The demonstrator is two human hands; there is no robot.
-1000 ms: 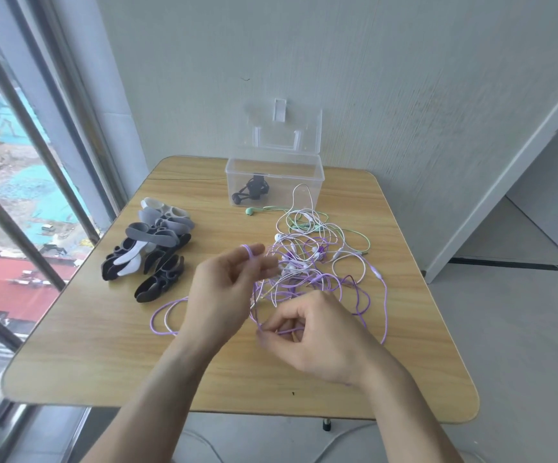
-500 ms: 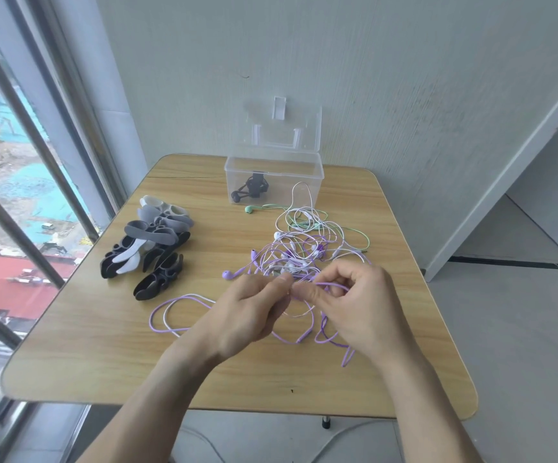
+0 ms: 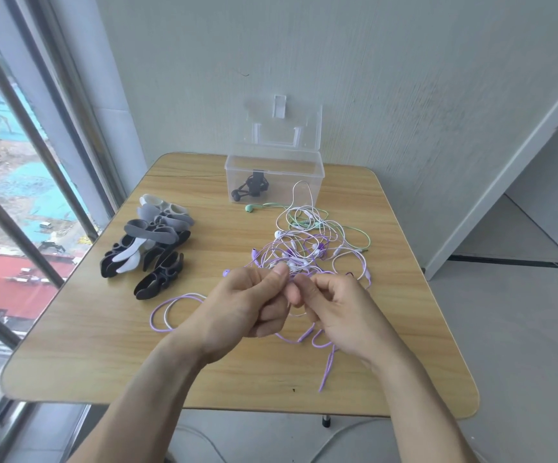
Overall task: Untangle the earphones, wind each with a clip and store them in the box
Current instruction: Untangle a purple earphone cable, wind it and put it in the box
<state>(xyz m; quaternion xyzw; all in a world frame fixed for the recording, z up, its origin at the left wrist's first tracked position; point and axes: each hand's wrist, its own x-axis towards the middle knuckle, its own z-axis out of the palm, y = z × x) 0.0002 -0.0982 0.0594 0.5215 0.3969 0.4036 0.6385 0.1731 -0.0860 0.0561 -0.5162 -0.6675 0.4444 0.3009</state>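
A tangle of purple, white and green earphones (image 3: 307, 248) lies on the wooden table (image 3: 103, 345) in front of a clear box (image 3: 314, 168). The box stands open at the back and holds one black wound earphone (image 3: 252, 188). My left hand (image 3: 240, 309) and my right hand (image 3: 337, 312) meet at the near edge of the tangle, each pinching purple cable between thumb and fingers. A purple cable loop (image 3: 170, 312) trails left of my left hand, and another purple end (image 3: 327, 369) hangs below my right hand.
A heap of black, grey and white winder clips (image 3: 152, 248) sits on the table's left side. A green earbud (image 3: 249, 208) lies near the box. A window runs along the left; a wall stands behind the table.
One second ago my hands were apart, the left raised with a purple loop. They have come together at the tangle's near edge, and both now pinch the purple cable close together.
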